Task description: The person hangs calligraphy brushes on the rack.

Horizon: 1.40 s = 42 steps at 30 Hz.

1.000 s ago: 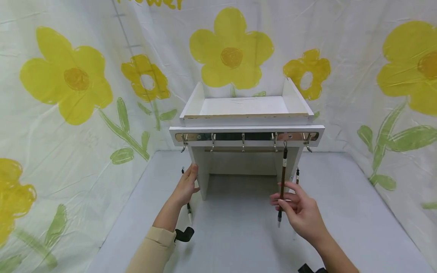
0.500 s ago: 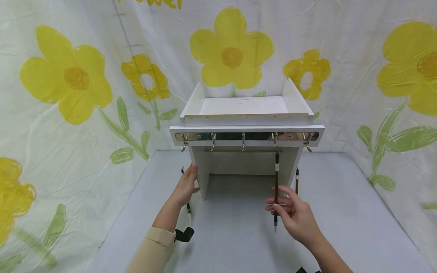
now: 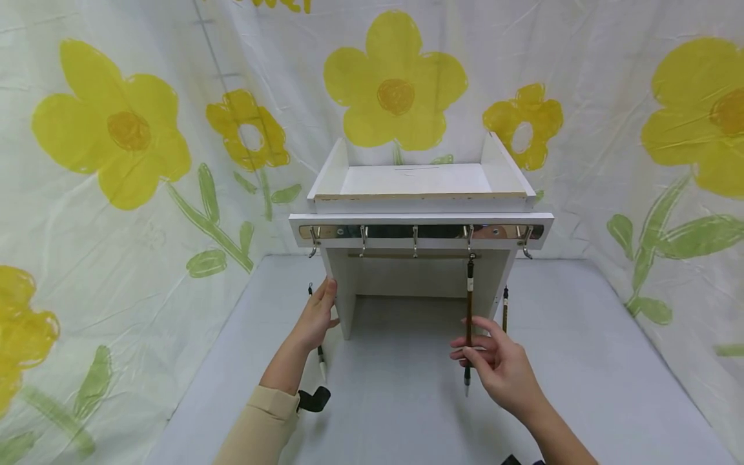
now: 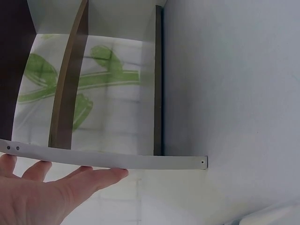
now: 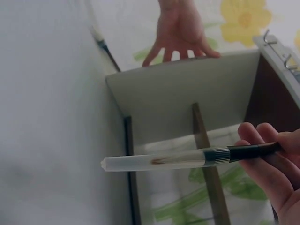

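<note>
Between thumb and fingers, my right hand (image 3: 502,368) pinches a calligraphy brush (image 3: 469,297) with a brown handle. The brush is upright, tip down; a clear cap (image 5: 140,162) covers its bristles in the right wrist view. Its top loop (image 3: 472,256) is at the lower end of a metal hook (image 3: 469,239), second from the right; whether the loop hangs on it I cannot tell. My left hand (image 3: 314,320) rests with spread, straight fingers against the left side panel (image 4: 136,161) of a white wooden shelf unit (image 3: 415,206).
A metal strip with several hooks (image 3: 414,240) runs along the shelf's front board. One brush (image 3: 322,361) lies on the table (image 3: 395,413) left of the unit, another (image 3: 505,310) to its right. A flower-printed sheet (image 3: 174,258) hangs behind.
My right hand has moved left and slightly down with the brush, bringing its loop from right of the hook to the hook's lower end. My left hand has stayed on the panel.
</note>
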Tool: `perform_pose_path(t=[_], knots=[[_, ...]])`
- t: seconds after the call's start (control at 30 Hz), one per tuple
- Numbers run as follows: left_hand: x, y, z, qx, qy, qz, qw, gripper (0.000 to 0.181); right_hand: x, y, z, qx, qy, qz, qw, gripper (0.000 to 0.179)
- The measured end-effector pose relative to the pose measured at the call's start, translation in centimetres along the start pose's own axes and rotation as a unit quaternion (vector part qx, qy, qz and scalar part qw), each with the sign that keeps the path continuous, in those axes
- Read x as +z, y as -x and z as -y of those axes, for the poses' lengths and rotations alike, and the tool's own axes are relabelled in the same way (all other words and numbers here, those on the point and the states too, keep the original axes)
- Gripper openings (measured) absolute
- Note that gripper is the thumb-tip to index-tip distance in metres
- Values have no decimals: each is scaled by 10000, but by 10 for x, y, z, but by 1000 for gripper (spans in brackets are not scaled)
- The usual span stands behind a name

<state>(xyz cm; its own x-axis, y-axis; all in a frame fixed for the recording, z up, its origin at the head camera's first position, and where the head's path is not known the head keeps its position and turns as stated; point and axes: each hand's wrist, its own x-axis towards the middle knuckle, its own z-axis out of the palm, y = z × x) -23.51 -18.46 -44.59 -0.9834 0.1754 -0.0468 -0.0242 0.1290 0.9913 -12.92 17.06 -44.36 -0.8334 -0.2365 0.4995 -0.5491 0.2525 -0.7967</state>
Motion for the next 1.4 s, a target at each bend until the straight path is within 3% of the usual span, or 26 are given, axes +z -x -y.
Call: perform_pose_path(t=[0.23,0.83,1.4], knots=[[-2,1,-3,-44,-72,-64,9999,81,0,-5,-5,-137,-120,-10,9998,47],[0,-1,-5,-76,93,21,9999,79,1,-11,-10,29,47,32,10000,45],[-1,2,2,-96,252,-108,9996,78,8,-22,-38,218,332,-145,9991,40]])
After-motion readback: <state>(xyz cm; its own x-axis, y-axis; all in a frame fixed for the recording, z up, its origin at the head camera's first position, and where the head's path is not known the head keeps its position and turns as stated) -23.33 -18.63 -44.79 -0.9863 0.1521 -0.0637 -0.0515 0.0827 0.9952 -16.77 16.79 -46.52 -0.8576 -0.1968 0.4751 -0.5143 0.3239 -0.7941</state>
